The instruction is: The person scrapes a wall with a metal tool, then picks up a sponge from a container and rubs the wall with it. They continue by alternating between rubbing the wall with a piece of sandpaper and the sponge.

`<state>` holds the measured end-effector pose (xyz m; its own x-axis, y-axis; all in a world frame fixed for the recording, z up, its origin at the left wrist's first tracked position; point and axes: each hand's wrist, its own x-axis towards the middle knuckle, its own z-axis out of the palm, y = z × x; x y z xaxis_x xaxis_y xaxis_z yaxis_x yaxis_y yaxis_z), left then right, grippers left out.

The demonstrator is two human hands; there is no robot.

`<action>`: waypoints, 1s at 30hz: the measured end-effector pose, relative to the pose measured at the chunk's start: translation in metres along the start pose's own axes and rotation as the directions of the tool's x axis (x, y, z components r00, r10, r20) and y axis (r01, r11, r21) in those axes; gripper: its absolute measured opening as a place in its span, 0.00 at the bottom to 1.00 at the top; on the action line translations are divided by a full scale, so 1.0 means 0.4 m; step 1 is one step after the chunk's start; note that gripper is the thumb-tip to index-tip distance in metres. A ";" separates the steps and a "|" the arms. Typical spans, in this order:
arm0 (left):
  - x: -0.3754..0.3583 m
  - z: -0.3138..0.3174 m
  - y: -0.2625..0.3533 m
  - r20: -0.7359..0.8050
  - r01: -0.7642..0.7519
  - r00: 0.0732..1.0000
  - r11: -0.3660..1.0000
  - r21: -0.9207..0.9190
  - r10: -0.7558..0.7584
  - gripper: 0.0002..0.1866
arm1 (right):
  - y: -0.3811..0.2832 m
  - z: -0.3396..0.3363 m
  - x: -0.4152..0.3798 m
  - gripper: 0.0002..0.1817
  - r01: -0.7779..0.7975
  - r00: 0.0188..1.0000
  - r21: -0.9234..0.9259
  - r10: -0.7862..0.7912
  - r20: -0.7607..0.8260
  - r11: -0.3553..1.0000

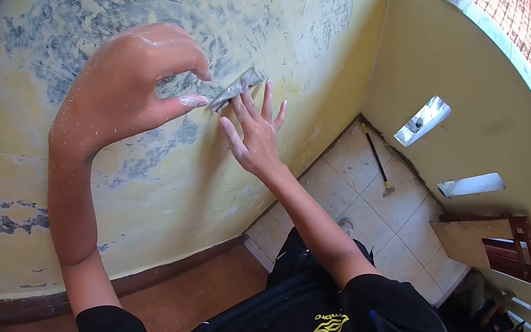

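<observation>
A yellow wall (162, 171) with grey scraped patches and whitish smears fills the left and middle. My left hand (131, 77) is raised before it, dusted white, its thumb and fingers curved apart with nothing between them. Right of it, a crumpled grey piece of sheet material (235, 91) lies against the wall. My right hand (254, 126) has its fingertips on that piece, with the fingers spread and the thumb pointing up and left. White dust marks its fingertips.
A long-handled hammer-like tool (377, 156) lies on the tiled floor (404, 204). The right-hand wall (445, 158) has slot openings. A wooden panel (464, 240) with a red frame leans near it. Dark items and metal bars are at the lower right.
</observation>
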<state>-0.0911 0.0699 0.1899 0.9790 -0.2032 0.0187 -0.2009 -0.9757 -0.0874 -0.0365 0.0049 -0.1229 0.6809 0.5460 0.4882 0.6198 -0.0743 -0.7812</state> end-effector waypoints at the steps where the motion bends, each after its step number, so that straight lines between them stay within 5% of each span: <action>1: 0.002 0.002 -0.001 -0.009 -0.012 1.000 1.000 0.001 0.012 0.16 | -0.021 -0.023 0.049 0.36 0.003 0.998 0.041 0.000 -0.066 0.999; 6: 0.002 -0.001 -0.003 -0.027 -0.030 0.999 0.999 0.022 0.031 0.16 | -0.057 -0.044 0.118 0.37 0.086 0.982 0.117 -0.065 -0.180 0.989; 10: 0.004 0.011 -0.014 -0.095 -0.060 0.993 0.998 0.032 0.063 0.16 | -0.026 -0.005 0.009 0.37 0.028 0.999 -0.019 -0.027 0.045 0.999; 14: 0.008 0.026 -0.011 -0.012 -0.059 0.998 0.998 0.034 0.059 0.17 | -0.034 -0.036 0.102 0.36 -0.039 0.992 0.074 0.047 -0.120 0.996; 18: 0.003 0.029 -0.011 0.001 -0.057 0.998 0.998 0.030 0.057 0.17 | -0.026 0.007 0.033 0.39 0.106 0.993 0.018 -0.104 -0.059 0.994; 20: 0.004 0.021 -0.018 -0.050 -0.088 0.995 0.996 0.007 0.088 0.17 | 0.017 -0.012 0.027 0.40 0.269 0.963 -0.180 -0.269 0.025 0.946; 22: 0.008 0.016 -0.010 -0.043 -0.062 0.997 0.998 0.017 0.062 0.17 | 0.015 -0.020 0.069 0.40 0.108 0.991 -0.144 -0.119 -0.066 0.984; 24: 0.007 0.028 -0.005 -0.028 -0.030 0.999 1.000 0.003 0.031 0.17 | -0.016 0.000 0.063 0.38 0.007 0.981 0.118 0.016 -0.192 0.993; 28: 0.007 0.029 -0.005 -0.020 -0.047 0.999 0.999 0.012 0.047 0.18 | 0.050 -0.040 0.065 0.39 0.233 0.967 -0.205 -0.248 -0.050 0.950; 29: 0.012 0.028 -0.005 -0.013 -0.022 1.000 0.999 0.031 0.023 0.18 | 0.055 -0.036 0.090 0.39 0.015 0.981 -0.081 -0.030 -0.190 0.997; 30: 0.012 0.030 -0.006 -0.012 -0.022 1.000 0.999 0.026 0.022 0.18 | 0.036 -0.022 0.086 0.39 0.012 0.982 -0.083 -0.027 -0.186 0.996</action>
<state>-0.0853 0.0723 0.1783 0.9738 -0.2258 0.0285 -0.2213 -0.9686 -0.1132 -0.0008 0.0154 -0.1140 0.7248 0.3827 0.5730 0.6578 -0.1370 -0.7406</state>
